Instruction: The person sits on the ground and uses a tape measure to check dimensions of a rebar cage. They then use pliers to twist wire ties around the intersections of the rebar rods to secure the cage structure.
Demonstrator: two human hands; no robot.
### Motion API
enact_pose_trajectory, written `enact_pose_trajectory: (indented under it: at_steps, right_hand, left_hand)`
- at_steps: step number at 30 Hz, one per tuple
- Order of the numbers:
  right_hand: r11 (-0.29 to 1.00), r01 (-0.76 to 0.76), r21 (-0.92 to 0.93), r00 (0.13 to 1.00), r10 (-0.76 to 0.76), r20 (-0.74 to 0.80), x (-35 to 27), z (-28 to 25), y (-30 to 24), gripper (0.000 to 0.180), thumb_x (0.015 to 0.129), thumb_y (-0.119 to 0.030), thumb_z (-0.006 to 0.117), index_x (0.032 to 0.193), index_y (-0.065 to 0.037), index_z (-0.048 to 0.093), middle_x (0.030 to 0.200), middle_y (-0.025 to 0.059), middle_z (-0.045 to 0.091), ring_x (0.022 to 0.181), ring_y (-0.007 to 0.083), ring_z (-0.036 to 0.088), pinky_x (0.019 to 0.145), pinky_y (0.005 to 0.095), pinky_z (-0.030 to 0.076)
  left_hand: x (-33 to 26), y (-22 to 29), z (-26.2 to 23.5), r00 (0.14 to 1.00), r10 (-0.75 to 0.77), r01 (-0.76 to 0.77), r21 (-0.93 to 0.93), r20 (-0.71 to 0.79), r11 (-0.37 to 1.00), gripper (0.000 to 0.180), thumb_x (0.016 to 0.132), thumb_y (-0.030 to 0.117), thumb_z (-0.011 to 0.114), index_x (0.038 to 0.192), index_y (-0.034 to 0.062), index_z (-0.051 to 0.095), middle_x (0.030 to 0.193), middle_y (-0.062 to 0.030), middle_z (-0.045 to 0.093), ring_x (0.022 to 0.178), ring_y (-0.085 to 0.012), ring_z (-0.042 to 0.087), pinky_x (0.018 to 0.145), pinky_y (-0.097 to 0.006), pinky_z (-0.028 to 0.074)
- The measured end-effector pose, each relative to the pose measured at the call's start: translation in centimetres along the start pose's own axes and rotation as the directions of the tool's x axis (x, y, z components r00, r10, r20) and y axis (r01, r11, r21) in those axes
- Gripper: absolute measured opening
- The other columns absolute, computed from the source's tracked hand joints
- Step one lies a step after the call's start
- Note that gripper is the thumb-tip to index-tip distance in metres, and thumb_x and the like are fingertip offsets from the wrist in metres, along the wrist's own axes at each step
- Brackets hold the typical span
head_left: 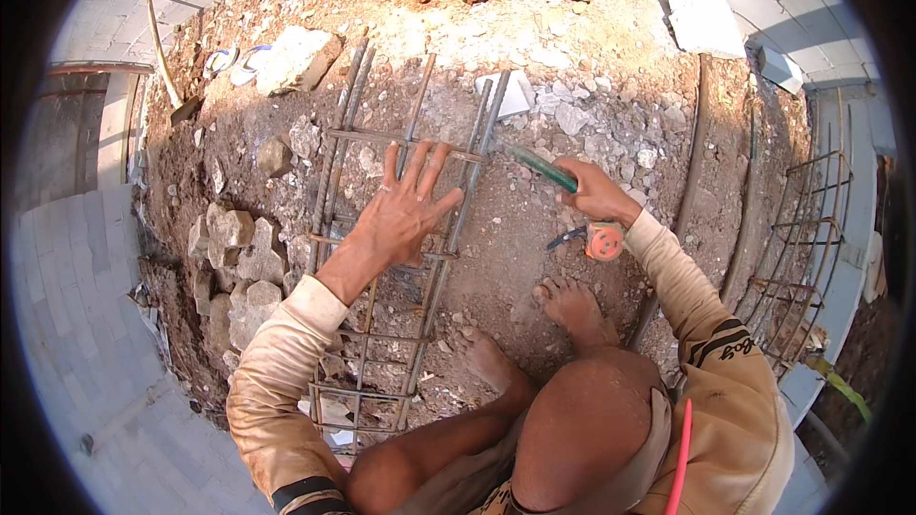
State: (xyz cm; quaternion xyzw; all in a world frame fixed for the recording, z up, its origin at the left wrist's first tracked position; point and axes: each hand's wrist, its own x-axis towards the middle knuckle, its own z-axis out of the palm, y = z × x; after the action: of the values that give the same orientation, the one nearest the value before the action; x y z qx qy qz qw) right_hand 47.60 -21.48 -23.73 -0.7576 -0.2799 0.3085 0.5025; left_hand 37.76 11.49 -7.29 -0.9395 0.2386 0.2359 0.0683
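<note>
Left hand (405,215) lies open, fingers spread, on the rebar cage (382,257); right hand (596,193), at three o'clock, grips a green-handled tool (541,168), likely mid-tying.

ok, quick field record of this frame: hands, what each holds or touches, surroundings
left hand: open, fingers spread, flat on the rebar cage
right hand: gripping a green-handled tool, tip toward the cage
near right hand: orange tape measure on the soil
ground: dirt and rubble, stones left of the cage
feet: bare, beside the cage
second cage: at far right
</note>
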Motion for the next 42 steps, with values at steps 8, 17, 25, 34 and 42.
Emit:
enact_pose_trajectory:
  at_steps: [8,17,25,34,42]
  right_hand:
    - [0.958,-0.062,0.279,0.965,0.129,-0.228,2.5,1.3,-0.2,0.021,0.095,-0.004,0.067,0.107,-0.005,0.050,0.080,0.0004,0.052,0.066,0.0098,0.052,0.064,0.0311,0.046]
    - [0.900,-0.240,0.364,0.914,0.336,-0.229,4.2,0.4,0.1,0.029,0.084,-0.006,0.068,0.108,0.000,0.052,0.090,0.0159,0.062,0.079,0.0362,0.064,0.074,0.0468,0.051]
    - [0.989,-0.134,0.060,0.988,0.138,-0.062,1.9,2.4,0.5,0.032,0.080,0.000,0.065,0.111,0.000,0.054,0.082,0.0203,0.059,0.077,0.0372,0.060,0.075,0.0471,0.048]
    - [0.839,-0.334,0.430,0.918,0.393,-0.052,3.8,-2.2,2.3,0.029,0.088,-0.005,0.073,0.112,-0.007,0.056,0.082,-0.0014,0.055,0.064,0.0093,0.055,0.053,0.0289,0.045]
    - [0.915,-0.313,0.253,0.945,0.327,-0.014,2.2,2.8,2.3,0.030,0.085,-0.004,0.071,0.109,-0.004,0.054,0.085,0.0034,0.057,0.068,0.0173,0.057,0.063,0.0335,0.047]
  left_hand:
    - [0.1,0.7,-0.2,0.999,0.015,-0.015,-0.009,0.035,1.000,0.113,0.043,0.044,0.103,0.143,0.0169,0.058,0.169,-0.0293,0.019,0.157,-0.0489,0.019,0.124,-0.075,0.017]
    - [0.4,1.5,-0.6,0.998,0.015,-0.015,0.008,0.067,1.000,0.105,0.047,0.042,0.103,0.139,0.0151,0.060,0.169,-0.0292,0.019,0.157,-0.0490,0.018,0.122,-0.076,0.018]
    - [0.5,2.0,0.0,0.997,0.026,-0.025,-0.022,0.076,0.999,0.103,0.047,0.045,0.103,0.137,0.0163,0.063,0.171,-0.0271,0.017,0.158,-0.0476,0.016,0.123,-0.076,0.017]
    - [-2.3,-1.5,0.6,0.955,-0.148,0.095,-0.207,-0.258,0.974,0.096,0.062,0.058,0.094,0.142,0.0210,0.056,0.174,-0.0180,0.015,0.160,-0.0434,0.013,0.127,-0.071,0.015]
    - [-2.5,-10.0,4.7,0.656,-0.750,0.162,-0.956,-0.081,0.245,0.073,0.102,0.058,0.059,0.151,0.0048,0.053,0.150,-0.0219,0.056,0.141,-0.0359,0.052,0.119,-0.045,0.038]
